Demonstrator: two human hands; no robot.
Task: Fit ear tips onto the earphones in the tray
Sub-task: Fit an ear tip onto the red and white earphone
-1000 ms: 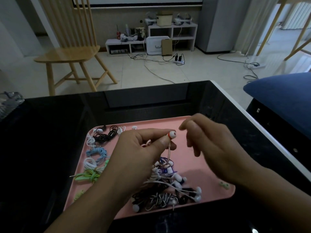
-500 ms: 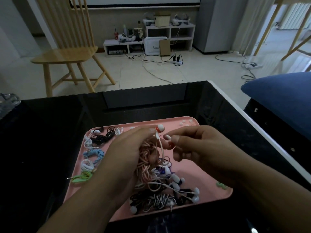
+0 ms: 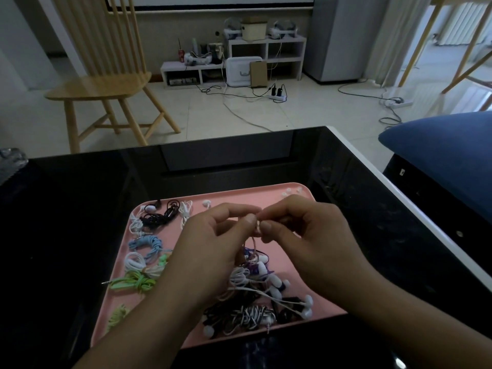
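Both hands meet above the middle of the pink tray (image 3: 314,206), thumbs almost touching. The left hand (image 3: 210,251) has thumb and forefinger pinched on a small pale earbud (image 3: 257,225), whose pinkish cord (image 3: 253,245) drops straight down into the tangle below. The right hand (image 3: 306,235) pinches at the same earbud from the other side, fingers curled in; whether it holds an ear tip is hidden behind the fingertips.

The likely trouble, as I judge it, is the tip slipping out of the pinch while it is pushed on, since the part is tiny and the 2 thumbs cover it completely. If dropped, it could vanish among the cords under the hands. The hanging cord could also drag neighbouring earphones up if the hands lift.

Nearest the tray's front edge lies a black-and-white striped earphone bundle (image 3: 250,316), with white earbuds (image 3: 307,306) just right of it. Under the hands sits a knot of white and purple earphones (image 3: 262,272). Along the tray's left side are coiled sets: a pale yellow-green one (image 3: 117,316) at the front, then a bright green coil (image 3: 133,283), a white coil (image 3: 134,262), a light blue coil (image 3: 146,242) and black earphones (image 3: 159,215) at the far left corner. At the tray's far right corner rest a few loose translucent ear tips (image 3: 290,192).

The tray sits on a glossy black table (image 3: 80,209); beyond that stands a wooden chair (image 3: 101,83).
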